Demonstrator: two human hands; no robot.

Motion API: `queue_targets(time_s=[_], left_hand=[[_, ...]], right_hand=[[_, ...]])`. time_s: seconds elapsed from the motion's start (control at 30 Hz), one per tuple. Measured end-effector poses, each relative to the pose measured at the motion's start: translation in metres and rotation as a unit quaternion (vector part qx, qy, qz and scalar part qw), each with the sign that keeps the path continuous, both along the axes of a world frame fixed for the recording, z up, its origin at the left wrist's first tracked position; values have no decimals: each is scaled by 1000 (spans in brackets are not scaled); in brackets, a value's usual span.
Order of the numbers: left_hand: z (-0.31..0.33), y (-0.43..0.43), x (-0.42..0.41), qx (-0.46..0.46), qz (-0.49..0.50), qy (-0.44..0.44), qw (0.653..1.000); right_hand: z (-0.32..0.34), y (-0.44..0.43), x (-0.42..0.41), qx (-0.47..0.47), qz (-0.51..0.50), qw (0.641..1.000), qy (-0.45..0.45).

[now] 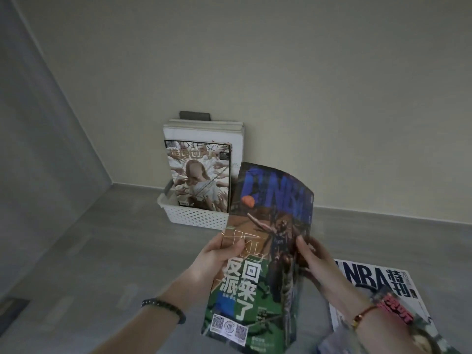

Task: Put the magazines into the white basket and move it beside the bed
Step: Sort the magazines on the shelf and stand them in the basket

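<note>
Both hands pinch one magazine mid-air, left and right at its edges. Basket stands by the wall, part-filled. Risk: floppy cover buckles against the standing magazines, jamming entry.

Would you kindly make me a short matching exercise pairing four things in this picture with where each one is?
Things:
1. white basket
2. green NBA magazine
3. white NBA magazine
4. beaded bracelet

Places:
A. flat on the floor, at right
B. on the left wrist
C. against the wall, magazines upright in it
D. held in both hands

Pairs: 1-C, 2-D, 3-A, 4-B
</note>
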State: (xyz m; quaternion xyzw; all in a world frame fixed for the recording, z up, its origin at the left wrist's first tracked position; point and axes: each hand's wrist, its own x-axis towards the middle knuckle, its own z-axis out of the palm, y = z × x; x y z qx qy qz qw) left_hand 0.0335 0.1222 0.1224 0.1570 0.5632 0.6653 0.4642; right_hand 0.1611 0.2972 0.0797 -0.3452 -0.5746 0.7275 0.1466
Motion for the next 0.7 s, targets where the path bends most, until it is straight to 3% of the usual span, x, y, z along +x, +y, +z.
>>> queue_targets(time_s=[0.13, 0.23, 0.33, 0.5, 0.7], left_hand=[[17, -16, -57, -13, 90, 93, 991], [32, -16, -112, -14, 160, 218, 963], [59, -8, -165, -4, 214, 292, 932], [62, 18, -247, -12, 236, 295, 926], [-1, 32, -285, -48, 202, 281, 937]], right_hand=[[24, 6, -43, 18, -50, 996, 77], [54, 0, -97, 175, -105, 974, 101], [89, -7, -157, 250, -156, 939, 181], [99, -4, -230, 246, -184, 935, 177], [43, 3, -263, 210, -205, 951, 99]])
